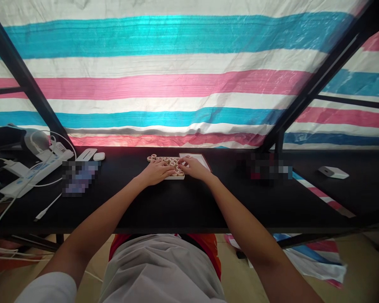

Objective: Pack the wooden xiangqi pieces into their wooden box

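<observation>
Round wooden pieces with markings [172,163] fill a shallow white box [175,178] near the middle of the black table. My left hand [157,171] lies over the left part of the box with its fingers spread across the pieces. From the right, my right hand [191,165] reaches to the box's right edge, its fingertips touching pieces; whether it grips one is too small to tell. A few pieces [151,158] sit at the box's far left corner. Behind my right hand is a white panel with a reddish-brown edge [202,161].
A power strip [38,172] with white cables lies on the black table [177,210] at the left, near a blurred flat object [82,179] and a small white case [99,156]. At the right are a blurred dark item [261,166] and a white block [333,172].
</observation>
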`<state>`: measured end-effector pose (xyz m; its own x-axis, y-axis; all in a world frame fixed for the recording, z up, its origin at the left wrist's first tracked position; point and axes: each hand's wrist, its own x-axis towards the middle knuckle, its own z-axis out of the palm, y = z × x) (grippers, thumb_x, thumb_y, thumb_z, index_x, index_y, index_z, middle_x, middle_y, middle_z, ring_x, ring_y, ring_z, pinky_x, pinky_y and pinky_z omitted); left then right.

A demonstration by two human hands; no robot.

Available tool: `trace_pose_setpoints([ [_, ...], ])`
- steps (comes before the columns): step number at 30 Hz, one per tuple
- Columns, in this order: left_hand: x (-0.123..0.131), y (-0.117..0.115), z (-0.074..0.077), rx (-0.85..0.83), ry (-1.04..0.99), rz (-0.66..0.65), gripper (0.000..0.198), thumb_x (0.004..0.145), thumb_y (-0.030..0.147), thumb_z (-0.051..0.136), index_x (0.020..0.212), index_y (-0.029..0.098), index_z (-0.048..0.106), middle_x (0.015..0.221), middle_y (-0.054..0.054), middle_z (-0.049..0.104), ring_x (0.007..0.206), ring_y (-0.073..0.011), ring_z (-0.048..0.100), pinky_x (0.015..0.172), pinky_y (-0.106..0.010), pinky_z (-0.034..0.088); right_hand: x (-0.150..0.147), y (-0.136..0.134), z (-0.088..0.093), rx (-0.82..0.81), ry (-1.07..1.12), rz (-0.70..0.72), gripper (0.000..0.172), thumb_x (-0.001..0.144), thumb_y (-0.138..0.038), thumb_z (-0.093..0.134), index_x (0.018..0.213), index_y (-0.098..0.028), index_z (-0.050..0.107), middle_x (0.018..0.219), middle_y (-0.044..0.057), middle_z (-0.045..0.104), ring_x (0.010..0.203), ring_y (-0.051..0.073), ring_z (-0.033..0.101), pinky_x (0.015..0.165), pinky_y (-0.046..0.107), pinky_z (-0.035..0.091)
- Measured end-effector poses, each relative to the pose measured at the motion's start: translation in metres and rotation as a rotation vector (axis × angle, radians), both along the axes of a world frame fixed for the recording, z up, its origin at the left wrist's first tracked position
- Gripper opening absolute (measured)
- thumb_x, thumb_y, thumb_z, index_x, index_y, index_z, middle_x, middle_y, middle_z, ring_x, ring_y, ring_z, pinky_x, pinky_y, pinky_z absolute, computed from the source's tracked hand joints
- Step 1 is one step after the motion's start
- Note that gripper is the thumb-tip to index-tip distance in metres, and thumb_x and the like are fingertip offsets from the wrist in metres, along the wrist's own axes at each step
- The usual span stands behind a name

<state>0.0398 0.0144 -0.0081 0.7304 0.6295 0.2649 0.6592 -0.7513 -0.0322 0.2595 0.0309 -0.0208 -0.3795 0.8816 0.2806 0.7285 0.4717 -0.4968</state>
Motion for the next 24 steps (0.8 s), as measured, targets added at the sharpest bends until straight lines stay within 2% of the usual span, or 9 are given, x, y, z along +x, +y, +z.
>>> trace_pose_setpoints([
  [9,-0.002,-0.005,0.007,0.024,0.128,0.03,0.037,0.097,0.041,0.031,0.115,0.03,0.061,0.101,-0.006,0.064,0.098,-0.0225,0.053,0.085,-0.037,0.032,0.0,0.0,0.0,-0.008,0.0,-0.006,0.021,0.085,-0.029,0.055,0.098,-0.016,0.064,0.097,0.007,0.057,0.074,0.012,0.059,0.076,0.026,0.047],
  [13,0.0,-0.005,0.004,0.048,0.101,0.089,0.04,0.096,0.046,0.03,0.113,0.029,0.061,0.099,-0.008,0.063,0.094,-0.0236,0.053,0.083,-0.039,0.032,-0.001,-0.001,0.001,-0.015,0.003,-0.009,0.02,0.084,-0.027,0.055,0.099,-0.016,0.064,0.098,0.007,0.057,0.074,0.012,0.059,0.076,0.026,0.046],
  [18,-0.003,-0.001,0.005,0.004,0.039,0.078,0.039,0.097,0.042,0.027,0.116,0.032,0.06,0.103,-0.005,0.064,0.098,-0.0213,0.052,0.085,-0.036,0.032,-0.001,-0.003,0.003,-0.017,0.003,-0.015,0.02,0.085,-0.027,0.054,0.098,-0.016,0.065,0.098,0.007,0.058,0.073,0.012,0.059,0.077,0.027,0.046],
  [21,-0.01,0.0,0.016,0.027,0.012,0.182,0.042,0.096,0.045,0.026,0.114,0.031,0.061,0.099,-0.005,0.064,0.094,-0.0207,0.053,0.085,-0.034,0.033,-0.001,-0.003,0.003,-0.023,0.007,-0.008,0.02,0.085,-0.027,0.054,0.097,-0.017,0.065,0.097,0.007,0.058,0.074,0.012,0.059,0.076,0.026,0.047],
  [24,-0.02,0.001,0.027,0.088,0.021,0.394,0.045,0.095,0.048,0.026,0.113,0.027,0.062,0.098,-0.009,0.064,0.096,-0.0241,0.053,0.086,-0.037,0.034,-0.001,-0.003,0.003,-0.027,0.013,-0.005,0.019,0.084,-0.028,0.054,0.096,-0.017,0.065,0.097,0.006,0.057,0.074,0.012,0.059,0.076,0.026,0.046],
])
